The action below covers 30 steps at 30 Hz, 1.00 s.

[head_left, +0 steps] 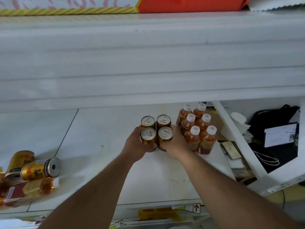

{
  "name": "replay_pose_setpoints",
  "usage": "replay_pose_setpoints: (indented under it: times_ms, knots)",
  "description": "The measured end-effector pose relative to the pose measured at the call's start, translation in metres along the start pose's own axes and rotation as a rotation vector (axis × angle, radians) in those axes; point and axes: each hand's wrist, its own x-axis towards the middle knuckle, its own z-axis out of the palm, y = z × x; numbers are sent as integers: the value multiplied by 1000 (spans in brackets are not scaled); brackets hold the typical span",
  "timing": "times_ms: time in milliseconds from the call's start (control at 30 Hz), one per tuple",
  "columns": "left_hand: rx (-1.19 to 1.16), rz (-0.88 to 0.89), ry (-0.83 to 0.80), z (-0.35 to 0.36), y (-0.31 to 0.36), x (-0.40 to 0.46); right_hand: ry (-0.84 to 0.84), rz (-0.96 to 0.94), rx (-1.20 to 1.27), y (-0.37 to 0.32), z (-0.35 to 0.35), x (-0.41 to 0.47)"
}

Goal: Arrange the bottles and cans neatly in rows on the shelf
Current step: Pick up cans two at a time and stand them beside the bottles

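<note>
- Cans (156,129), four gold ones, are stood upright in a tight two-by-two block around the middle of the white shelf (99,138), lids up, sides pretty much touching.
- From the head view, the near pair is being squeezed from both sides: the left hand (136,147) is curled round the near-left can, the right hand (175,142) is wrapped round the near-right one. That grip is probably used so both columns get squared up against each other in one go.
- Bottles (197,128), six with white caps and amber contents, are already lined up two wide and three deep just to the right of the cans, so that row looks done.
- Near the left edge, a loose pile (28,172) is left lying on its side: at least two gold cans and a bottle or so, jumbled and overlapping. Those would still need standing up and adding, so the job seems roughly half finished.
- Far right, past the shelf's end panel, a laptop screen (280,134) and a black bag (277,114) can be seen.
</note>
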Motion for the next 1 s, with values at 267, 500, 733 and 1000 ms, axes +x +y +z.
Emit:
replay_pose_setpoints:
  times_ms: [267,500,733,1000]
  knots:
    - [-10,-34,-2,4,-4,3,-10,-6,4,-6,-5,-7]
    - [113,-144,-11,-4,5,-18,11,17,-88,-10,-8,-24]
    - [488,-93,-64,-21,7,-58,143,-185,-218,-18,-4,-82]
    - [738,3,-70,-60,8,-121,33,-227,-585,-51,17,-155]
